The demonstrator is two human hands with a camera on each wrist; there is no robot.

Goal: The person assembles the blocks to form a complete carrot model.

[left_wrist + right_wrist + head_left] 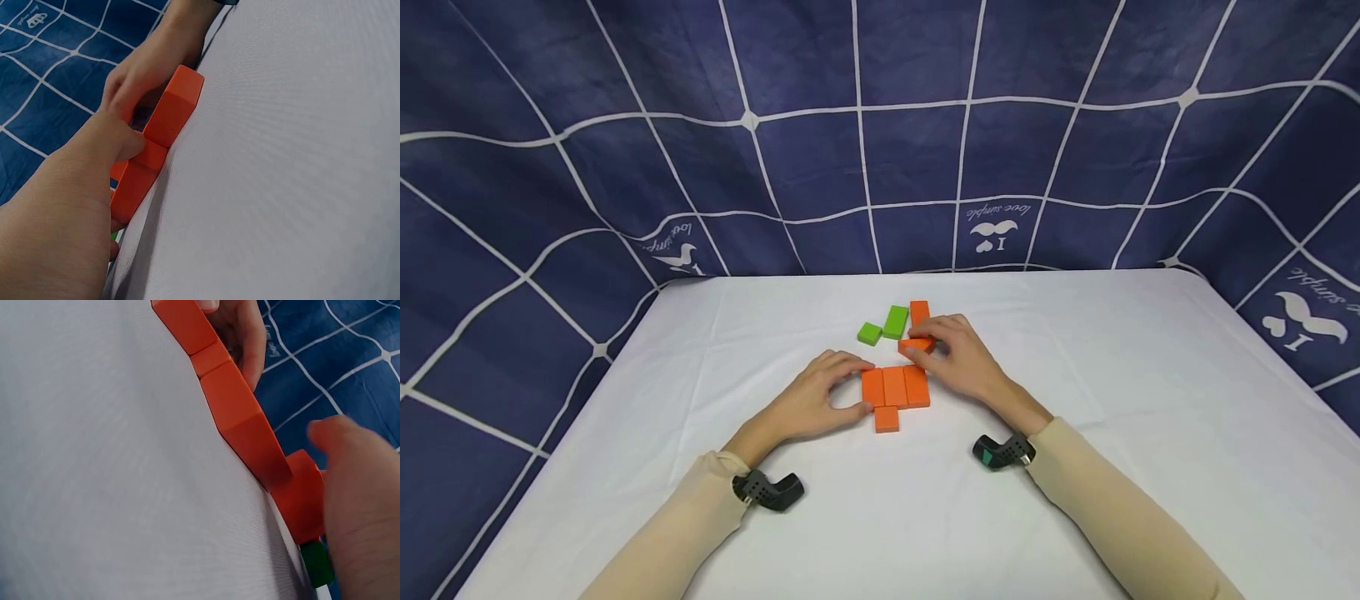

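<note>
Left grip (817, 395) pinches the orange row (895, 387) beside it; right grip (953, 354), farther ahead, pinches another orange block (909, 343).

Curtained-off, indoors (room unclear), navy drapes (917, 158), white tablecloth (1150, 375)

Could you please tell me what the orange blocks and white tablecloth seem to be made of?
The orange blocks are probably painted wood or plastic: smooth, low-sheen, evenly coloured, no visible grain. The white tablecloth looks like matte fabric, softly creased.
</note>
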